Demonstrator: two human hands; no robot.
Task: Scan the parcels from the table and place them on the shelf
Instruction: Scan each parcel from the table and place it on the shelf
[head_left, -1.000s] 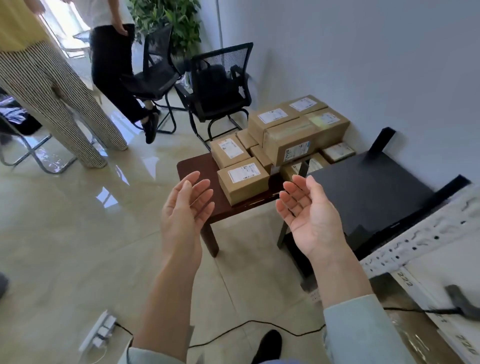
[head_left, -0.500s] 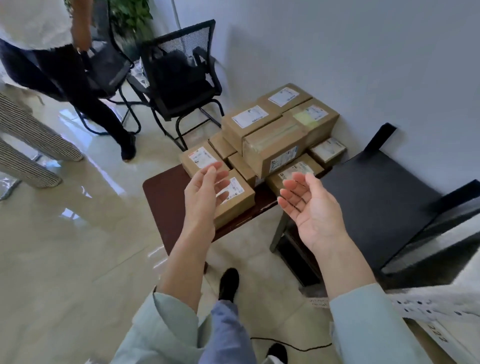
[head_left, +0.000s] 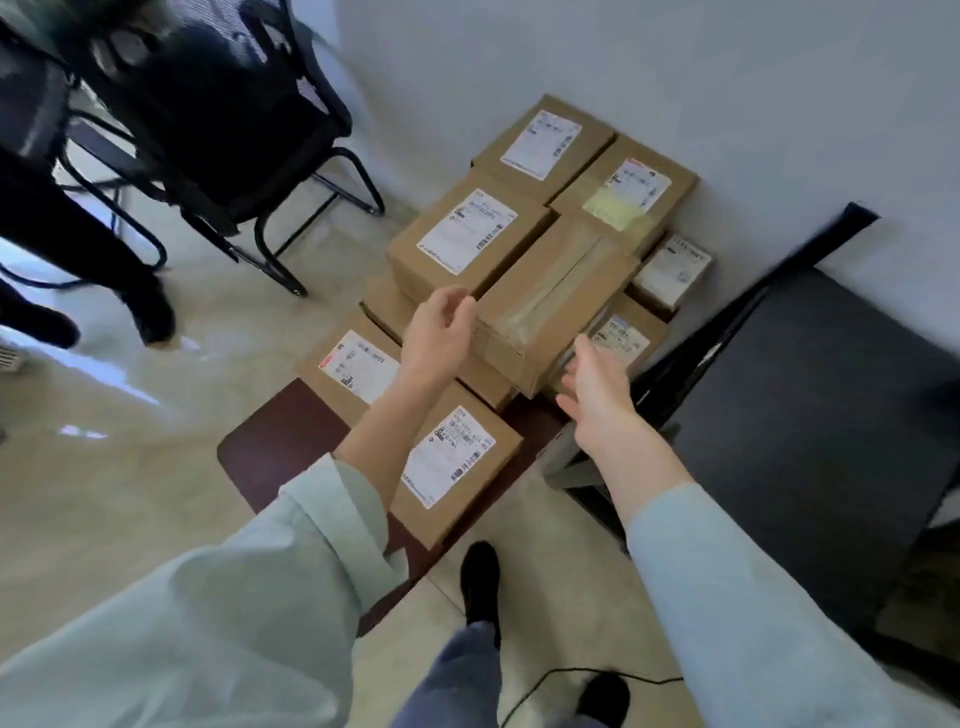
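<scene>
Cardboard dominates the head view: brown taped parcels crowd the dark red-brown low table, and the tape-striped brown box sits on top of the pile, tilted, between both hands. The left hand curls loosely at its near left corner and the right hand spreads open below its right end, neither visibly gripping. Clamping the 2 short ends squarely and lifting straight up should, I judge, keep the neighbouring boxes undisturbed.
</scene>
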